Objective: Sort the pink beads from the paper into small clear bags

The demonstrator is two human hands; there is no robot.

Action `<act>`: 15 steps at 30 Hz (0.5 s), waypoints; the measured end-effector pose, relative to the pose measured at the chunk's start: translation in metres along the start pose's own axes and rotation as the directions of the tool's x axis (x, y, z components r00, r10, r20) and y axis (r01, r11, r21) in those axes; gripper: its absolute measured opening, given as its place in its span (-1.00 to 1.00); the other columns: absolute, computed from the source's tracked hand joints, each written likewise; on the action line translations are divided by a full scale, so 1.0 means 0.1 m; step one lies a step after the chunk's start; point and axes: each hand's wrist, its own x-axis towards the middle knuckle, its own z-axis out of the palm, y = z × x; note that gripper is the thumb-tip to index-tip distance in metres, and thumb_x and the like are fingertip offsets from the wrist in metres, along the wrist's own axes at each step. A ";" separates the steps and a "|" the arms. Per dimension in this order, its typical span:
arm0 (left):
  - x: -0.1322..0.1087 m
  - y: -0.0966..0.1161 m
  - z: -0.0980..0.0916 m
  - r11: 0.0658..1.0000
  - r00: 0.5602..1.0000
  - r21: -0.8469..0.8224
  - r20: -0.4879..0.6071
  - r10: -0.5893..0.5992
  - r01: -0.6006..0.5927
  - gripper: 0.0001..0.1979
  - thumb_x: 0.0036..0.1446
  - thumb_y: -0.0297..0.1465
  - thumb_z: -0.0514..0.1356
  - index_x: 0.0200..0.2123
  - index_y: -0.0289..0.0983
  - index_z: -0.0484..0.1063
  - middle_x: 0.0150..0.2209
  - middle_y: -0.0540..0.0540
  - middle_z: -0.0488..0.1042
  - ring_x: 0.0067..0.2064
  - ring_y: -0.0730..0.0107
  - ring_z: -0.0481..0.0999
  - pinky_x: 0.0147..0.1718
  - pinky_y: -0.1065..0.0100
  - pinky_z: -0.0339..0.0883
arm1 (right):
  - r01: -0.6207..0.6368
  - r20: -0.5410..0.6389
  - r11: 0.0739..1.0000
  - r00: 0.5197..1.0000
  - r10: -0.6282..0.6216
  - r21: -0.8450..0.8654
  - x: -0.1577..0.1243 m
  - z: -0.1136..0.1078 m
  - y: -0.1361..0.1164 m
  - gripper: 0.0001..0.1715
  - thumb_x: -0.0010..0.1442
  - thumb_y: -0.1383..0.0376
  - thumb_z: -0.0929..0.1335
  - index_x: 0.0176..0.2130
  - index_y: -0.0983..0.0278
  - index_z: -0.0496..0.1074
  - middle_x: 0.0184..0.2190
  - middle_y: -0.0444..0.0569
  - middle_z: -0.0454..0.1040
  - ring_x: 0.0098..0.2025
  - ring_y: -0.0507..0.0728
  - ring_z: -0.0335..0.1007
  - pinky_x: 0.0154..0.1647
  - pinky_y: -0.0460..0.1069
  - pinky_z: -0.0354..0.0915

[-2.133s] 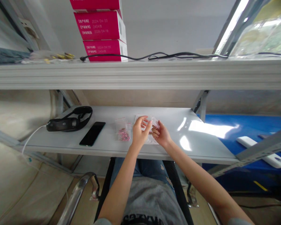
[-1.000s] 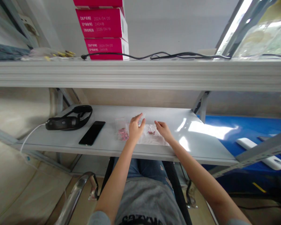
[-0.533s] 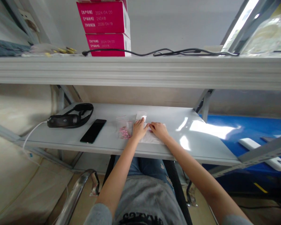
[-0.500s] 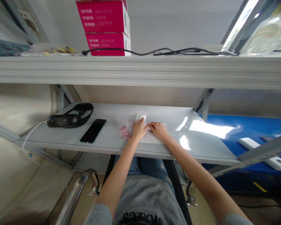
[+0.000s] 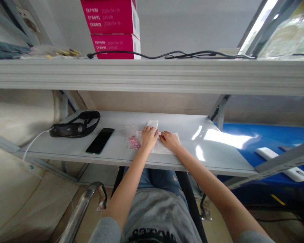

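Observation:
My left hand [image 5: 149, 138] lies flat, its fingertips on a small clear plastic bag [image 5: 152, 123] and its heel beside a clear bag of pink beads or pills [image 5: 134, 142]. My right hand [image 5: 169, 141] rests flat on a white sheet or packet [image 5: 164, 149], with its fingers pointing towards my left hand. The two hands nearly touch. Whatever lies under them is hidden.
A black phone [image 5: 100, 140] and a black strapped device [image 5: 73, 130] with a white cable lie left on the grey shelf [image 5: 207, 158]. A shelf beam [image 5: 152, 77] runs overhead, carrying magenta boxes [image 5: 111, 18]. A chrome chair arm [image 5: 78, 209] is below left.
Since the earliest frame, my hands have let go of the small clear bag and come down flat on the packet. In the last half second they have barely moved.

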 end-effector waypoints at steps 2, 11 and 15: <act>0.08 -0.01 0.02 0.999 0.999 0.005 -0.002 0.041 -0.041 -0.70 0.22 -0.38 -0.05 -0.06 -0.23 0.38 -0.09 -0.17 0.40 -0.05 0.21 0.34 -0.07 0.22 0.21 | -0.008 -0.002 1.000 1.000 0.008 -0.015 -0.01 -0.01 -0.01 -0.62 0.29 0.20 0.11 -0.22 0.28 0.41 -0.23 0.05 0.46 -0.24 0.13 0.39 -0.32 -0.04 0.12; 0.48 -0.15 0.29 0.974 0.918 0.098 0.365 0.157 -0.205 -0.53 0.15 -0.57 -0.10 0.14 -0.31 0.18 0.23 -0.21 0.10 0.27 0.21 0.01 0.17 0.21 -0.06 | -0.024 0.006 0.999 1.000 0.024 -0.033 -0.02 -0.04 -0.03 -0.61 0.29 0.18 0.10 -0.21 0.27 0.41 -0.21 0.04 0.43 -0.26 0.12 0.39 -0.36 -0.04 0.11; 0.49 -0.19 0.34 0.976 0.916 0.108 0.379 0.135 -0.189 -0.55 0.19 -0.50 -0.11 0.15 -0.36 0.15 0.21 -0.27 0.13 0.24 0.17 0.06 0.15 0.18 -0.01 | -0.015 -0.006 1.000 1.000 0.015 -0.015 -0.01 -0.01 -0.02 -0.60 0.29 0.17 0.09 -0.20 0.27 0.40 -0.22 0.04 0.43 -0.27 0.11 0.37 -0.38 -0.05 0.09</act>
